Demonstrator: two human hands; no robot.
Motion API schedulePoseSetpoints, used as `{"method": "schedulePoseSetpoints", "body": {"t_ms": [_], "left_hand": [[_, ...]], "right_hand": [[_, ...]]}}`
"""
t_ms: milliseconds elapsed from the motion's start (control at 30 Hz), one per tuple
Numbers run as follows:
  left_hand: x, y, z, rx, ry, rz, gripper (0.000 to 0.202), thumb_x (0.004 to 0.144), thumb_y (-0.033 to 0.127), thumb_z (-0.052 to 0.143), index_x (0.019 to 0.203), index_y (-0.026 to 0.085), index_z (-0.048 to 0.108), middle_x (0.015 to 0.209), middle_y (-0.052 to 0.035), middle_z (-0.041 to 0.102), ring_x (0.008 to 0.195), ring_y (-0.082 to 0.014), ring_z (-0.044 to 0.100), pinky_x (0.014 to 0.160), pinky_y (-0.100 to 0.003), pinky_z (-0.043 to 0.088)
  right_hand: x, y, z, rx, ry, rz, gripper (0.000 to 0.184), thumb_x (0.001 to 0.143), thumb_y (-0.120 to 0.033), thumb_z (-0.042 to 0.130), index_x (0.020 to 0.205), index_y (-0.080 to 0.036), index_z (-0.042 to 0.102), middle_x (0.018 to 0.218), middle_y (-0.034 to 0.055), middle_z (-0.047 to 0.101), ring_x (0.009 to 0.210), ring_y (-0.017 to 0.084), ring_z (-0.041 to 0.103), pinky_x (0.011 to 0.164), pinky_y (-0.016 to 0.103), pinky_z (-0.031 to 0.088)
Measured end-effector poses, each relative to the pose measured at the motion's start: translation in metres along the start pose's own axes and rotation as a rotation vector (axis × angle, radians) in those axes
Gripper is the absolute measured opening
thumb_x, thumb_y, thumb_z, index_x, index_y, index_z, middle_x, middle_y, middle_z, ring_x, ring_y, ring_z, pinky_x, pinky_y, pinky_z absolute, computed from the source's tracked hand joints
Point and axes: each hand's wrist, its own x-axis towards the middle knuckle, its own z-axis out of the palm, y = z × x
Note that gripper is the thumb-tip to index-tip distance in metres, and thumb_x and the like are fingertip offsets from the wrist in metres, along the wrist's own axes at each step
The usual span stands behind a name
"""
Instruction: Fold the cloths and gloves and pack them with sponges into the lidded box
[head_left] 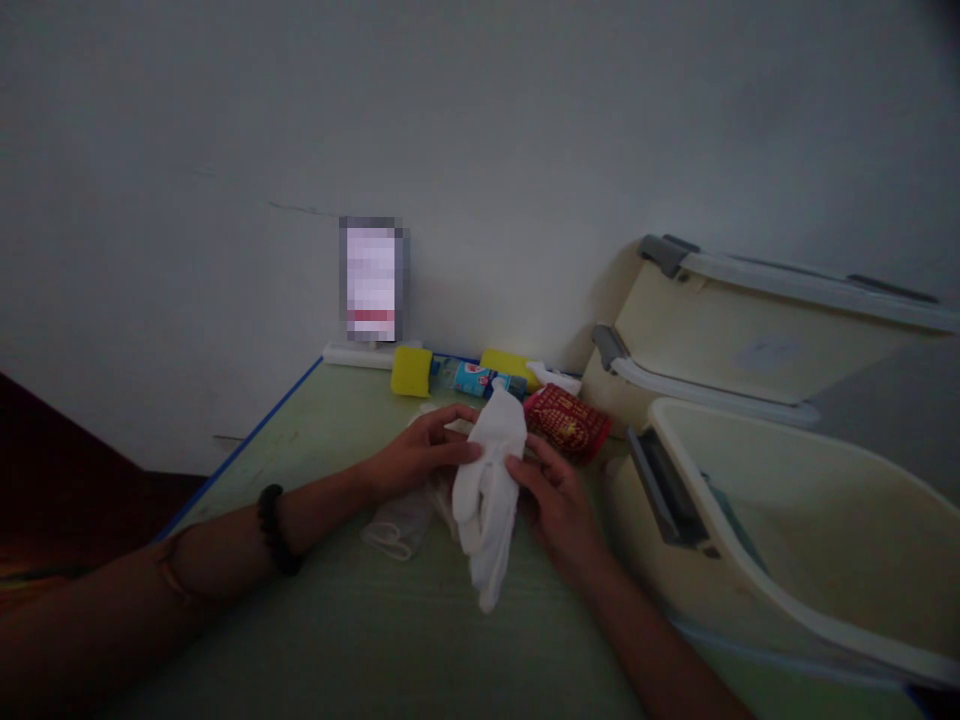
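A white cloth glove [489, 485] is held up over the green table [360, 620] between both hands. My left hand [420, 450] pinches its upper left side, fingers closed on the fabric. My right hand [559, 500] grips its right side, thumb and fingers against the cloth. The glove's fingers hang down toward me. A clear plastic wrapper [397, 525] lies on the table just under my left hand. A black bead bracelet [274, 528] is on my left wrist.
Along the wall stand two yellow sponges [411, 371], a blue packet [474, 379] and a white stand [371, 290]. A red mesh item [568, 422] lies behind my right hand. Cream plastic bins [787, 500] with grey latches fill the right side.
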Motion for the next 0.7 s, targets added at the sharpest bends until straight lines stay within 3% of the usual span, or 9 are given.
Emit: {"method": "schedulePoseSetpoints", "body": {"t_ms": [133, 233, 400, 533, 700], "left_hand": [[-0.0012, 0.0002, 0.0013, -0.118, -0.072, -0.029, 0.038, 0.066, 0.022, 0.069, 0.098, 0.017, 0.05, 0.076, -0.0018, 0.065, 0.063, -0.0133, 0.062, 0.059, -0.023, 0.048], [-0.0027, 0.0001, 0.0022, -0.073, -0.139, -0.058, 0.041, 0.065, 0.018, 0.069, 0.1, 0.018, 0.048, 0.086, -0.0037, 0.063, 0.073, -0.0152, 0.062, 0.064, -0.026, 0.048], [-0.0018, -0.0008, 0.0014, 0.035, -0.117, -0.032, 0.038, 0.066, 0.014, 0.068, 0.097, 0.019, 0.048, 0.086, 0.0001, 0.058, 0.068, -0.0106, 0.057, 0.06, -0.022, 0.045], [-0.0011, -0.0033, 0.0005, 0.099, -0.115, -0.012, 0.035, 0.068, 0.017, 0.066, 0.098, 0.018, 0.048, 0.087, -0.0002, 0.056, 0.072, -0.0104, 0.055, 0.063, -0.022, 0.043], [0.0, -0.0061, -0.0007, 0.106, -0.11, 0.042, 0.026, 0.071, 0.02, 0.064, 0.093, 0.017, 0.051, 0.086, -0.0012, 0.058, 0.075, -0.0116, 0.056, 0.067, -0.024, 0.042]], "right_hand": [[-0.0011, -0.0004, 0.0009, 0.019, 0.001, -0.037, 0.028, 0.074, -0.03, 0.06, 0.102, -0.026, 0.059, 0.075, -0.002, 0.066, 0.051, 0.01, 0.056, 0.04, 0.019, 0.042], [0.0012, 0.0032, -0.0019, -0.022, 0.034, -0.077, 0.028, 0.074, -0.031, 0.059, 0.102, -0.026, 0.061, 0.08, -0.0007, 0.067, 0.058, 0.012, 0.058, 0.046, 0.021, 0.045], [0.0024, 0.0067, -0.0078, -0.155, 0.03, -0.165, 0.019, 0.073, -0.024, 0.057, 0.088, -0.024, 0.069, 0.082, 0.0003, 0.066, 0.066, 0.014, 0.058, 0.053, 0.022, 0.045], [-0.0005, 0.0018, -0.0064, -0.317, -0.003, -0.284, 0.022, 0.076, -0.018, 0.049, 0.079, -0.025, 0.07, 0.082, -0.0003, 0.062, 0.068, 0.011, 0.055, 0.053, 0.019, 0.042], [-0.0014, -0.0001, -0.0023, -0.273, 0.026, -0.231, 0.025, 0.079, -0.023, 0.049, 0.102, -0.027, 0.058, 0.085, -0.0006, 0.061, 0.062, 0.011, 0.055, 0.05, 0.019, 0.043]]}}
